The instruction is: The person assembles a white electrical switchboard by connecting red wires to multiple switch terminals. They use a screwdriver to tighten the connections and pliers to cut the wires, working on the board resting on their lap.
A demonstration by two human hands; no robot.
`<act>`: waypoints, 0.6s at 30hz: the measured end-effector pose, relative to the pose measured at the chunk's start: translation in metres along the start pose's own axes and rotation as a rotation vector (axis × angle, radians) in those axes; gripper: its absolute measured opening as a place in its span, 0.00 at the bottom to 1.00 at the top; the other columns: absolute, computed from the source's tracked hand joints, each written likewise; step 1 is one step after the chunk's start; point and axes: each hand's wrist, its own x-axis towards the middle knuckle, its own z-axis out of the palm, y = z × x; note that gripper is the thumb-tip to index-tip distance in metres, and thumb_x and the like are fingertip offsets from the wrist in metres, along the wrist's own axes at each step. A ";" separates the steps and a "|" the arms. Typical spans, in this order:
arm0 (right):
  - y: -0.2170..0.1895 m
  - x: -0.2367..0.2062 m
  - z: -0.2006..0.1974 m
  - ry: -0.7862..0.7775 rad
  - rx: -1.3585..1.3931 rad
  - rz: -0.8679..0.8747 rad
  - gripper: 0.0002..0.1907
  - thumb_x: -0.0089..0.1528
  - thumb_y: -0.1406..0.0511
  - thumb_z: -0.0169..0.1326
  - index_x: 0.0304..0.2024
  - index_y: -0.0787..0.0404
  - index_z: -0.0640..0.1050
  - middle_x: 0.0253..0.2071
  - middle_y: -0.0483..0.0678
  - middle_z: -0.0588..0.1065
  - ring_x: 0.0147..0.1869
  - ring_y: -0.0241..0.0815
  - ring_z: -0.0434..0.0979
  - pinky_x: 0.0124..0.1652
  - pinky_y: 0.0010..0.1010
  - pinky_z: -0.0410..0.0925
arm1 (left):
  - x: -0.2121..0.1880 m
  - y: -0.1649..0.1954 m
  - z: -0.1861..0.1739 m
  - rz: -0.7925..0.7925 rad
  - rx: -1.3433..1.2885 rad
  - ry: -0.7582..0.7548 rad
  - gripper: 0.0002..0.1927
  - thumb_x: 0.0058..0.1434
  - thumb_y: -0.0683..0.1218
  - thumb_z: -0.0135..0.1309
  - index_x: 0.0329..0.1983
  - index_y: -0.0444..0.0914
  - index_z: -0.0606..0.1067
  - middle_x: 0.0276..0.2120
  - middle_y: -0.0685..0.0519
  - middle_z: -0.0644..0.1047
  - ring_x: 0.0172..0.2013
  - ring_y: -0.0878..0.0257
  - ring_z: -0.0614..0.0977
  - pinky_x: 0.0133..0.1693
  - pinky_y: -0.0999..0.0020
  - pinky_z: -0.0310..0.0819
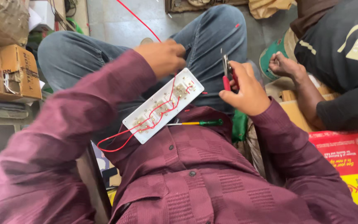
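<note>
At the far left, cardboard boxes (10, 71) sit stacked, well away from the work. On the person's lap lies a long white switch board (163, 105), turned back-side up so its row of sockets and terminals shows. Red wire (154, 111) already loops from terminal to terminal along most of its length, with a slack loop hanging off the near-left end and another strand running up and away toward the far floor. The left hand (162, 56) rests at the board's far end, fingers clenched around that wire where it meets the last terminals, so the wiring looks largely run but not finished or closed up. A green-handled screwdriver (195, 122) lies unused on the shirt just beside the board. To the right, the right hand (245, 89) grips red-handled pliers (228, 74), lifted clear of the board. Farther right, another person's hand (281, 65) works apart.
</note>
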 end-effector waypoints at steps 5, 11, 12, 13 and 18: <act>0.022 0.001 0.027 -0.332 0.898 0.059 0.37 0.51 0.70 0.49 0.65 0.62 0.63 0.57 0.53 0.71 0.54 0.42 0.75 0.53 0.34 0.69 | -0.001 -0.005 -0.036 -0.143 0.053 -0.295 0.05 0.55 0.45 0.60 0.33 0.42 0.82 0.33 0.49 0.79 0.41 0.48 0.82 0.38 0.52 0.76; 0.027 0.002 0.058 -0.384 0.875 0.066 0.35 0.50 0.70 0.47 0.62 0.62 0.63 0.58 0.54 0.73 0.52 0.43 0.74 0.55 0.33 0.68 | 0.026 -0.002 -0.029 -0.243 -0.382 -0.318 0.05 0.52 0.44 0.62 0.33 0.45 0.83 0.29 0.52 0.83 0.35 0.52 0.85 0.37 0.54 0.76; 0.026 0.000 0.058 -0.372 0.834 0.059 0.35 0.50 0.70 0.47 0.62 0.63 0.63 0.57 0.53 0.73 0.52 0.43 0.74 0.54 0.33 0.68 | 0.031 0.001 -0.018 -0.283 -0.388 -0.288 0.05 0.52 0.44 0.62 0.33 0.44 0.83 0.30 0.52 0.82 0.35 0.51 0.84 0.36 0.53 0.75; 0.026 -0.001 0.059 -0.356 0.792 0.047 0.34 0.51 0.70 0.47 0.62 0.63 0.63 0.56 0.53 0.73 0.52 0.43 0.74 0.54 0.33 0.68 | 0.037 0.001 -0.008 -0.318 -0.388 -0.255 0.05 0.52 0.45 0.63 0.33 0.44 0.83 0.30 0.51 0.82 0.35 0.50 0.84 0.35 0.52 0.75; 0.026 -0.008 0.058 -0.323 0.715 0.002 0.34 0.51 0.70 0.46 0.62 0.63 0.64 0.55 0.53 0.73 0.53 0.44 0.74 0.56 0.35 0.68 | 0.054 0.001 0.042 -0.196 -0.289 -0.090 0.05 0.52 0.42 0.61 0.32 0.41 0.83 0.31 0.47 0.80 0.38 0.48 0.83 0.38 0.54 0.76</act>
